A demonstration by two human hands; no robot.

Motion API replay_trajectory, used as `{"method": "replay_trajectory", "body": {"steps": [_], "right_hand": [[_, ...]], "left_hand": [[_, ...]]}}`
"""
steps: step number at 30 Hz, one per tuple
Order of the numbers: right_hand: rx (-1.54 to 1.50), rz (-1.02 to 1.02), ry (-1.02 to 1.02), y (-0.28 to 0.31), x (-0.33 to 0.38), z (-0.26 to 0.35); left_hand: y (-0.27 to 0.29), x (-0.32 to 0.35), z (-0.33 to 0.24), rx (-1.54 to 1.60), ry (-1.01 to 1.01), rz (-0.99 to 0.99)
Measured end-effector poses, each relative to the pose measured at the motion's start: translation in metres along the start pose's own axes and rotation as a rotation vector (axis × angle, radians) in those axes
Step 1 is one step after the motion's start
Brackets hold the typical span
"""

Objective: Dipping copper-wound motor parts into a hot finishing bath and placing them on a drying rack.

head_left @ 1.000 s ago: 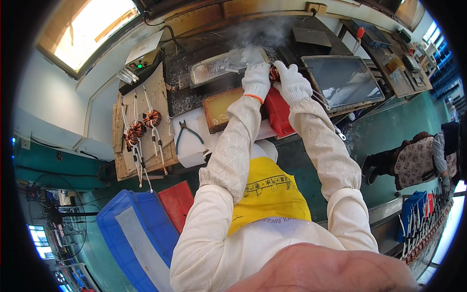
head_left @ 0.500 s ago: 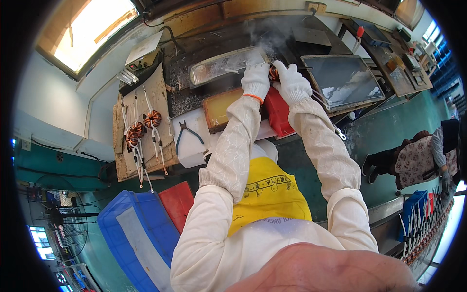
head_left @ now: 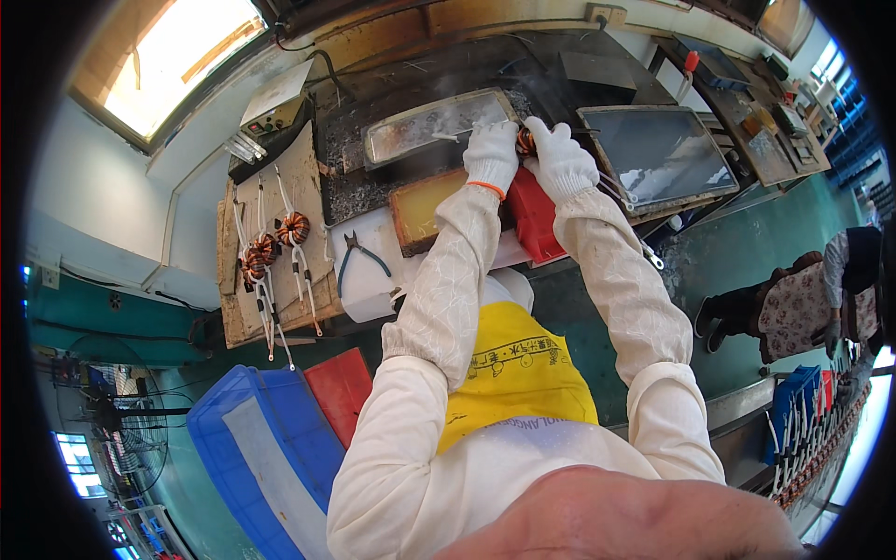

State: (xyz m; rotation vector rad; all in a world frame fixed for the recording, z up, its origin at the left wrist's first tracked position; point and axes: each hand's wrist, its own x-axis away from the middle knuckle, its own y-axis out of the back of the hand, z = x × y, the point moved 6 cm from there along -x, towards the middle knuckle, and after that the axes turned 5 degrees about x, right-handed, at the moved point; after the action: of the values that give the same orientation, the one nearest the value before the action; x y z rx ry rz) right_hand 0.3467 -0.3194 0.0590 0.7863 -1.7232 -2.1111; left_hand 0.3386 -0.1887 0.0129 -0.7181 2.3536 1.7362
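Note:
Between my two white-gloved hands is a copper-wound ring coil (head_left: pixel 525 142), mostly covered by the gloves. My left hand (head_left: pixel 491 157) closes on its left side, with a white lead end (head_left: pixel 445 137) sticking out over the solder pot (head_left: pixel 373 147). My right hand (head_left: pixel 564 163) grips the coil's right side, and leads with a ring terminal (head_left: pixel 657 262) hang below that forearm. Faint smoke rises over the pot's silvery surface. Nearer me stands a tray of yellowish material (head_left: pixel 417 213), partly behind my left sleeve.
Finished-looking coils with white leads (head_left: pixel 261 252) lie on a board at the left, beside cutting pliers (head_left: pixel 355 257). A red bin (head_left: pixel 537 219) sits under my hands. Right of it is a dark liquid-filled tray (head_left: pixel 653 159). A blue crate (head_left: pixel 271 448) stands lower left. A co-worker (head_left: pixel 803 308) is at the right.
Smoke behind my hands has thinned. My hands and the coil stay almost in place. The co-worker's arm at the right has shifted slightly.

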Motion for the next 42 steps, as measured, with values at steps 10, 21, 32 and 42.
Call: {"method": "replay_trajectory", "body": {"steps": [10,21,32,42], "right_hand": [[-0.004,-0.016,0.011,0.001,0.003,0.0],[-0.011,0.016,-0.038,0.007,0.023,-0.004],[-0.055,-0.03,-0.094,0.014,0.041,-0.012],[-0.193,-0.148,-0.162,0.02,0.06,-0.028]], "left_hand": [[0.004,0.006,-0.004,-0.015,-0.063,-0.14],[0.007,0.017,-0.02,-0.024,-0.163,-0.129],[0.011,0.026,-0.034,-0.041,-0.295,-0.163],[0.03,0.023,-0.061,-0.132,-0.373,-0.183]]}}
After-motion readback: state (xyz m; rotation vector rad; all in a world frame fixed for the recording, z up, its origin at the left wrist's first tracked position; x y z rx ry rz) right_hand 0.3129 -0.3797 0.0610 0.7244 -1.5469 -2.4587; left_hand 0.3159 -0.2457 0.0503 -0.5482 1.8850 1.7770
